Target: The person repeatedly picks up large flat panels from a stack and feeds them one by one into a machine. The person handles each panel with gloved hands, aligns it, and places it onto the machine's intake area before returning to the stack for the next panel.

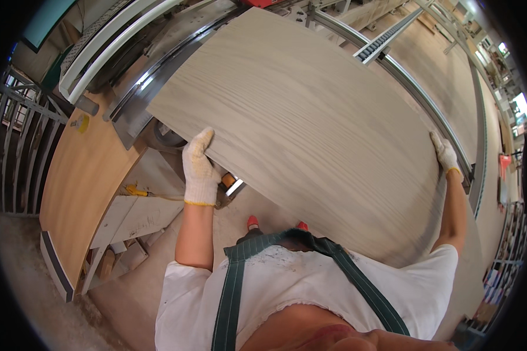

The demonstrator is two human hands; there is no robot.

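A large wood-grain panel (298,127) in greyish beige spans the space before me, tilted across the view. My left hand (200,169), in a white knit glove with a yellow cuff, grips its near left edge, the thumb on top and the fingers hidden beneath. On the far right edge lies my right hand (445,153), gloved the same way, its arm stretched along the panel's end. The panel's far left part rests over a metal machine bed (136,105) with a shiny rail.
A wood-topped bench (83,175) stands at left, bearing a yellow tape roll (82,123). A yellow air blow gun (136,190) hangs at its side. White curved tubes (101,48) rise at upper left. An aluminium rail frame (426,105) runs along the right.
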